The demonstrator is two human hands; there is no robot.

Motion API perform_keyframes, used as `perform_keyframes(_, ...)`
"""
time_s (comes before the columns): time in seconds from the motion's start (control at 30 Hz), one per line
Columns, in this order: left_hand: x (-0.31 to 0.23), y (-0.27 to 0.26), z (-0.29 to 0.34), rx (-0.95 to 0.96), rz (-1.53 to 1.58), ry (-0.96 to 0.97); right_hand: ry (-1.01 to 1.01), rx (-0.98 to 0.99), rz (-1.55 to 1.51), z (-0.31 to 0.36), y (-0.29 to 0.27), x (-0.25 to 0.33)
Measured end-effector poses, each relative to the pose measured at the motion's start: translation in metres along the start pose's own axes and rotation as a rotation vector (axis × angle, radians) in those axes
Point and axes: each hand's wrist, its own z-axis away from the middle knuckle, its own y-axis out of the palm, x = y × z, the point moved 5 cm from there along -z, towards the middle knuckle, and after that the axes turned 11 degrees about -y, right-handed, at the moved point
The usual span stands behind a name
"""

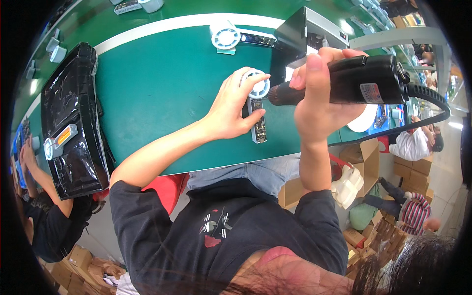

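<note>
My left hand (228, 105) is closed around a small handheld fan (258, 125), which lies on the green bench mat (147, 93). Its round pale-blue head has a white hub, and a dark circuit board shows along the uncovered handle. My fingers rest by the head, with the thumb against the handle. Wrapped in my right hand (317, 105) is a black electric screwdriver (364, 81), lying nearly level with its nose toward the fan. The nose ends close beside the joint of head and handle; I cannot tell whether its bit touches.
Beyond my hands lies another fan (226, 37) with an exposed board. A grey metal box (319, 29) stands at the back right. The screwdriver's cord (432, 96) loops down at right. To the left, a black plastic-wrapped bin (73, 113) carries a fan (53, 148); a co-worker's arm (46, 174) is beyond.
</note>
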Motion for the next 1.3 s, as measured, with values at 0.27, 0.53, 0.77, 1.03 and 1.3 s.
perform_keyframes(0.27, 0.003, 0.001, -0.002, -0.009, 0.009, 0.067, -0.100, 0.066, 0.056, 0.005, -0.004, 0.002)
perform_keyframes(0.53, -0.002, -0.005, 0.002, 0.058, -0.067, 0.056, -0.116, -0.016, 0.099, -0.026, -0.032, 0.036)
perform_keyframes(0.77, -0.004, -0.002, 0.000, 0.151, -0.044, 0.022, -0.227, -0.125, 0.278, -0.070, -0.080, 0.036)
perform_keyframes(1.03, 0.002, -0.004, -0.001, -0.049, -0.018, 0.020, -0.214, -0.146, 0.233, -0.056, -0.073, 0.028)
perform_keyframes(1.3, 0.007, -0.005, 0.003, -0.066, -0.016, -0.019, -0.033, -0.159, 0.195, 0.002, -0.057, 0.065)
